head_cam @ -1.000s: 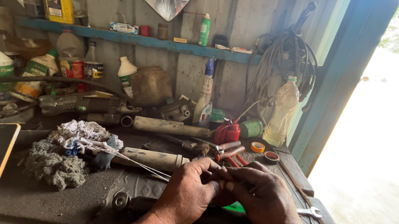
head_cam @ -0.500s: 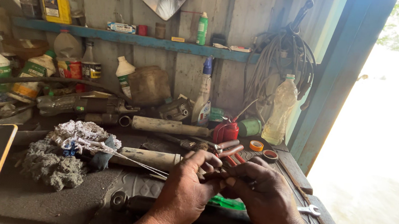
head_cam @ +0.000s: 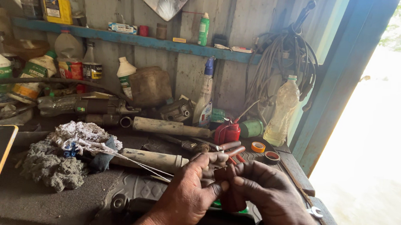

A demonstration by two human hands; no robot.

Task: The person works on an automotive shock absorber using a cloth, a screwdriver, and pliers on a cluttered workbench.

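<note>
Both grips clamp one small dark part: left hand (head_cam: 190, 196), right hand (head_cam: 265, 192); two tape rolls (head_cam: 258, 147) lie behind.

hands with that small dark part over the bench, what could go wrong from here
1. Both hands, left hand and right hand, pinch a small dark part above a crowded bench; if the grip slips it could drop among the tools and be hard to find.
2. Thin wires from the rag pile run toward the left hand and might snag.
3. The red oil can stands close behind and could be knocked over.
</note>
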